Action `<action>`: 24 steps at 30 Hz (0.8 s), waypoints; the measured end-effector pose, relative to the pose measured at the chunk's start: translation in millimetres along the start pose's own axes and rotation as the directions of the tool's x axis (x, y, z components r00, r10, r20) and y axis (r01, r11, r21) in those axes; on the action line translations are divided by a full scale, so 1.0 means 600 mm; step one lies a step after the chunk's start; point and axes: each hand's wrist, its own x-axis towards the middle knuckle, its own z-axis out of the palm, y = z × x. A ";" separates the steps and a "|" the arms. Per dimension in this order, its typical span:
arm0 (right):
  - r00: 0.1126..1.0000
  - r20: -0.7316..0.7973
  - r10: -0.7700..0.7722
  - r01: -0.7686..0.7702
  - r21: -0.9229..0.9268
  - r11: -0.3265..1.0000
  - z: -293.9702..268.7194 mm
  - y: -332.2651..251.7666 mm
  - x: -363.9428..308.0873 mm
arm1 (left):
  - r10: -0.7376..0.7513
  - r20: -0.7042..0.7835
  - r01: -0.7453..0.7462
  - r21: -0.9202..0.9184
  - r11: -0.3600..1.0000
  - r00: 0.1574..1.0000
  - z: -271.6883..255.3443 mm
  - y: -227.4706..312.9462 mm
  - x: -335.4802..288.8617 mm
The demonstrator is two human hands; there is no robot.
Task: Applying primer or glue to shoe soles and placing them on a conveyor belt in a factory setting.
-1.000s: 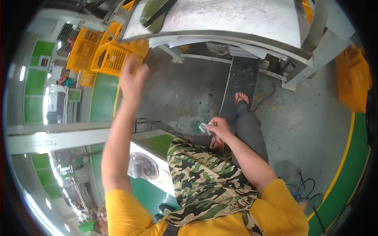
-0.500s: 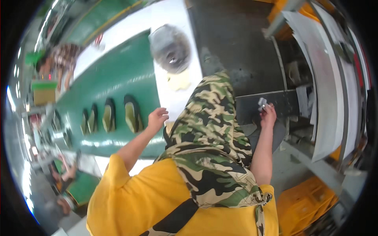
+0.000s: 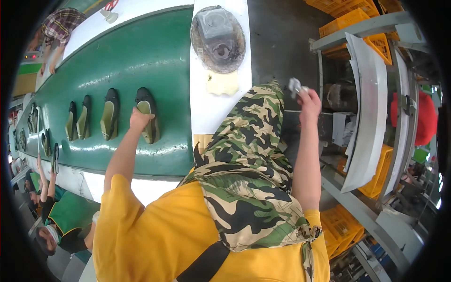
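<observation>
My left hand [image 3: 140, 119] reaches over the green belt and closes on the side of a dark flat shoe [image 3: 151, 133] with an olive-green inside, its thumb lying across the opening. The shoe rests on the belt [image 3: 171, 61], the rightmost of a row. Left of it stand several similar shoes, the closest being another dark flat shoe [image 3: 109, 120]. Out to the right, above the dark floor, my right hand [image 3: 310, 104] is closed on a small whitish, shiny thing [image 3: 294, 87] whose kind I cannot make out.
On the white ledge [image 3: 199, 103] beside the belt sit a stained round tray [image 3: 239, 51] and a pale yellow pad [image 3: 223, 83]. A metal rack [image 3: 366, 26] with white sheets [image 3: 369, 113] stands at the right, near yellow crates [image 3: 340, 228]. Other people work along the belt's left side.
My left hand has moved left from beside the ledge onto the rightmost shoe and taken hold of it. My right hand has risen slightly in view, still with the small shiny thing. The view has shifted.
</observation>
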 end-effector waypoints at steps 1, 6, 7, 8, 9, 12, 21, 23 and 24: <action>0.995 0.055 -0.079 0.083 -0.064 0.994 0.046 -0.014 0.009 | -0.028 0.026 0.028 -0.002 1.000 0.999 0.004 0.000 0.007; 0.880 0.343 -0.329 0.468 -0.500 0.729 0.237 -0.064 0.026 | -0.049 0.055 0.050 -0.032 0.998 0.997 0.009 0.006 -0.002; 0.827 0.413 -0.381 0.559 -0.539 0.630 0.265 -0.068 0.028 | -0.048 0.053 0.050 -0.037 0.998 0.997 0.004 0.010 -0.005; 0.768 0.485 -0.418 0.640 -0.567 0.518 0.287 -0.066 0.030 | -0.047 0.053 0.049 -0.041 0.998 0.997 0.005 0.015 -0.010; 0.740 0.525 -0.422 0.673 -0.587 0.450 0.307 -0.055 0.036 | -0.045 0.053 0.048 -0.044 0.998 0.998 0.008 0.017 -0.012; 0.632 0.671 -0.389 0.770 -0.603 0.209 0.351 -0.059 0.035 | -0.059 0.044 0.064 -0.126 0.990 0.997 0.017 0.010 -0.013; 0.601 0.758 -0.255 0.782 -0.624 -0.012 0.409 -0.048 0.045 | -0.056 0.069 0.066 -0.165 0.984 0.996 0.002 0.029 -0.032; 0.600 0.764 -0.237 0.778 -0.626 -0.046 0.415 -0.042 0.046 | -0.056 0.071 0.067 -0.172 0.983 0.996 0.001 0.029 -0.033; 0.603 0.765 -0.227 0.776 -0.628 -0.058 0.417 -0.039 0.047 | -0.055 0.073 0.067 -0.175 0.982 0.996 0.001 0.030 -0.035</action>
